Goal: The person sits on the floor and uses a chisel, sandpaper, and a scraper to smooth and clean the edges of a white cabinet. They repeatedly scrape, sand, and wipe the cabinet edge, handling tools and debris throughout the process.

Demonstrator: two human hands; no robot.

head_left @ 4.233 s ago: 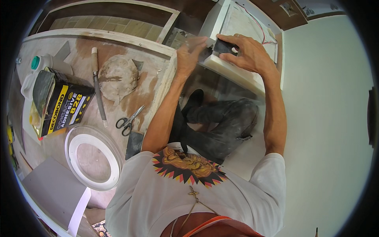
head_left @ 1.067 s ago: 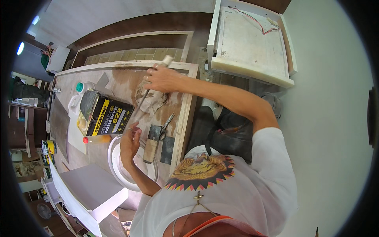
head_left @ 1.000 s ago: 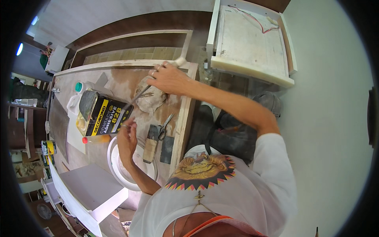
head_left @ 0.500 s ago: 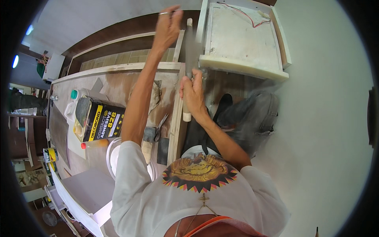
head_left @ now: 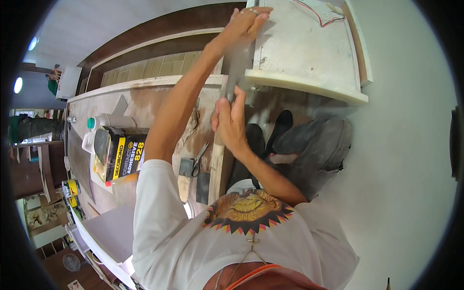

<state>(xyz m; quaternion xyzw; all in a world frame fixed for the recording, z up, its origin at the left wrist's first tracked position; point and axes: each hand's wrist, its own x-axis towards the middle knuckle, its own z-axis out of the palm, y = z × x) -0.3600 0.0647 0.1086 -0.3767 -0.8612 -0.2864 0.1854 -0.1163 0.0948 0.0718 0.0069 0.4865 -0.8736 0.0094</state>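
Note:
My right hand (head_left: 231,118) is closed around a long wooden stick with a grey wrapping (head_left: 237,70), smeared by motion. The stick points away from me, past the near left corner of a white open box (head_left: 307,84). Beyond it, my left hand (head_left: 247,23) reaches over the box's left side, fingers stretched out and a ring on one of them. It does not appear to grip anything. The stick's far end is blurred near my left wrist, and its near end is out of sight at my right hand.
On the bench (head_left: 145,99) to the left stand a black and yellow adhesive can (head_left: 123,154) and a white jug (head_left: 113,121). Scissors (head_left: 197,162) and a brush (head_left: 184,176) lie nearer. A red and black wire (head_left: 321,21) lies in the box; a pale wall rises at right.
My left hand has moved right, over the box's edge. My right hand has shifted slightly left and nearer with the stick. The view has shifted a little, and my legs sit differently.

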